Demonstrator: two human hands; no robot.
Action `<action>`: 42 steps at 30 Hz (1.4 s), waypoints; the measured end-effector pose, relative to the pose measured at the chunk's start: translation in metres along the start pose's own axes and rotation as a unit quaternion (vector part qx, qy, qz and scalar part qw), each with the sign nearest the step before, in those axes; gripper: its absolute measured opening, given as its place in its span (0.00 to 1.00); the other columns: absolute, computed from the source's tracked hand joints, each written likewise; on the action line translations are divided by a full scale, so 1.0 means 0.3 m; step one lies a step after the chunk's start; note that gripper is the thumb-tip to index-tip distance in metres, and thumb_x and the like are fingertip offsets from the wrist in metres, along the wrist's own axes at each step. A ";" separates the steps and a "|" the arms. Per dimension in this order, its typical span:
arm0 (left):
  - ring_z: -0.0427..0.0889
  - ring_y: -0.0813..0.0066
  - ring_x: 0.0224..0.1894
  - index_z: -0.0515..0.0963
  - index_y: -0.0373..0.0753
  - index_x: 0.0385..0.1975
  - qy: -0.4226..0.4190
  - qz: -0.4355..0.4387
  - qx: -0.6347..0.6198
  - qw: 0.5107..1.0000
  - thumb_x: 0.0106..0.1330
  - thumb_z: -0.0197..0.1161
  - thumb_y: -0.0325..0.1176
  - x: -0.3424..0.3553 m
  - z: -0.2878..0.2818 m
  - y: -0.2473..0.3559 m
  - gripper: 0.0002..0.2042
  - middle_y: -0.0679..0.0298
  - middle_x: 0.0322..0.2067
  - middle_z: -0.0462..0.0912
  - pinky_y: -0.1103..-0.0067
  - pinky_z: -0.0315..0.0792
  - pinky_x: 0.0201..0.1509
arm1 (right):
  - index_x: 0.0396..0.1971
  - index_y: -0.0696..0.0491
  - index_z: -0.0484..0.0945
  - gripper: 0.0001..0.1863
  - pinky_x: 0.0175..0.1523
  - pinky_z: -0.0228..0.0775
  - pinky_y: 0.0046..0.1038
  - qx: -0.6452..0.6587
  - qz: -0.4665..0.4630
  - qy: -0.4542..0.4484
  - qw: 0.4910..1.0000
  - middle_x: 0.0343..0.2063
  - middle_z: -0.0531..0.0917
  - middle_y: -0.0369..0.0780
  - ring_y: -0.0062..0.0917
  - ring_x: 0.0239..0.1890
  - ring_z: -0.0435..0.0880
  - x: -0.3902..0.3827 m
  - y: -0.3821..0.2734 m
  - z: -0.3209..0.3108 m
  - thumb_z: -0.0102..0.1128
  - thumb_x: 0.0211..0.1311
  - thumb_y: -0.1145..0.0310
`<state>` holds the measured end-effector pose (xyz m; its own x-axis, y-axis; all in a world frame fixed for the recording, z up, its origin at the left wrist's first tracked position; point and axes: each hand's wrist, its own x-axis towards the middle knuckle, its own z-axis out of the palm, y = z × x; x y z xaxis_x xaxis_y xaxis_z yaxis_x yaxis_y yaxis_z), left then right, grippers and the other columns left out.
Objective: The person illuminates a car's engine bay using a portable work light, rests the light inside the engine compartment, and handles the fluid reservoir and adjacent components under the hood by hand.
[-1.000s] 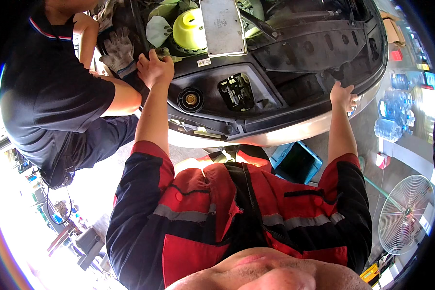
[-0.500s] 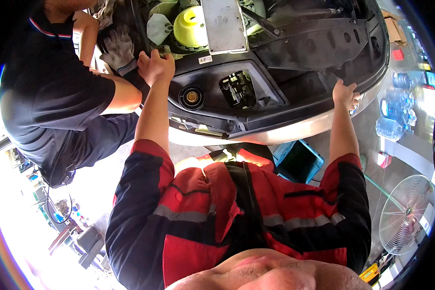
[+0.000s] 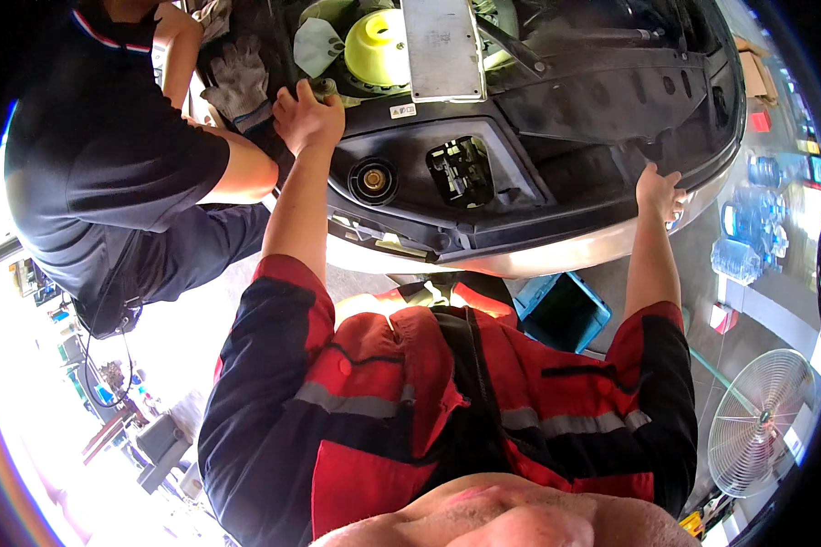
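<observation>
Wide reach over the car (image 3: 543, 109)
Left hand (image 3: 310, 120) curled, right hand (image 3: 659, 192) with fingers parted, perhaps for steadiness; whether either pinches, I cannot tell.

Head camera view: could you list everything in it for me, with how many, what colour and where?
Car front: one, black cover and pale bumper, top
Flat plate: one, silver-grey, top middle
Rounded part: one, bright yellow, left of the plate
Round cap: one, black with gold centre, in the cover
Work glove: at least one, grey, upper left
Co-worker: one, dark clothes, left
Crate: one, blue, below the bumper
Bottles: several, clear blue, right
Cardboard: brown, upper right, count unclear
Fan: one, pale metal, lower right
Small items: many, mixed, lower left, too blurred
Jacket: one, red and black, bottom middle
Left hand: one, bare, at the cover's left
Right hand: one, bare, at the bumper's right
</observation>
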<state>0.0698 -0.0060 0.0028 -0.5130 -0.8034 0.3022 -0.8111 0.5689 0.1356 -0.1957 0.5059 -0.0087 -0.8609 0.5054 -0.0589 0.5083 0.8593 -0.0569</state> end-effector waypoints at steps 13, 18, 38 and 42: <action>0.64 0.49 0.66 0.77 0.44 0.55 -0.013 0.009 -0.026 1.000 0.64 0.60 0.50 0.003 0.004 -0.027 0.23 0.51 0.63 0.66 0.56 0.62 0.66 | 0.75 0.45 0.58 0.43 0.71 0.56 0.55 0.007 -0.002 0.022 1.000 0.70 0.61 0.53 0.52 0.72 0.60 -0.006 -0.012 0.008 0.50 0.64 0.39; 0.60 0.48 0.70 0.74 0.45 0.61 -0.048 -0.011 -0.028 0.998 0.65 0.58 0.50 0.001 0.008 -0.034 0.27 0.50 0.67 0.63 0.56 0.59 0.71 | 0.74 0.46 0.59 0.42 0.70 0.58 0.55 -0.004 -0.014 0.032 0.999 0.71 0.61 0.53 0.52 0.72 0.61 0.000 -0.010 0.012 0.50 0.64 0.39; 0.63 0.50 0.66 0.78 0.41 0.53 -0.003 0.010 -0.038 0.999 0.62 0.58 0.47 0.000 0.020 -0.037 0.23 0.51 0.61 0.67 0.56 0.62 0.67 | 0.74 0.45 0.59 0.42 0.71 0.55 0.58 0.008 -0.009 0.026 1.000 0.73 0.58 0.53 0.53 0.73 0.60 0.001 -0.008 0.016 0.49 0.65 0.39; 0.63 0.50 0.66 0.78 0.42 0.53 -0.011 0.007 -0.028 1.000 0.63 0.58 0.48 -0.001 0.023 -0.035 0.23 0.51 0.63 0.66 0.56 0.61 0.67 | 0.76 0.45 0.55 0.43 0.72 0.55 0.56 -0.004 -0.018 0.011 1.000 0.73 0.58 0.53 0.54 0.73 0.59 -0.008 -0.001 0.003 0.49 0.65 0.39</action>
<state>0.0767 -0.0128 -0.0052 -0.5301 -0.7992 0.2834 -0.7877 0.5878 0.1844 -0.1937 0.5043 -0.0094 -0.8787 0.4761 -0.0355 0.4774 0.8773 -0.0498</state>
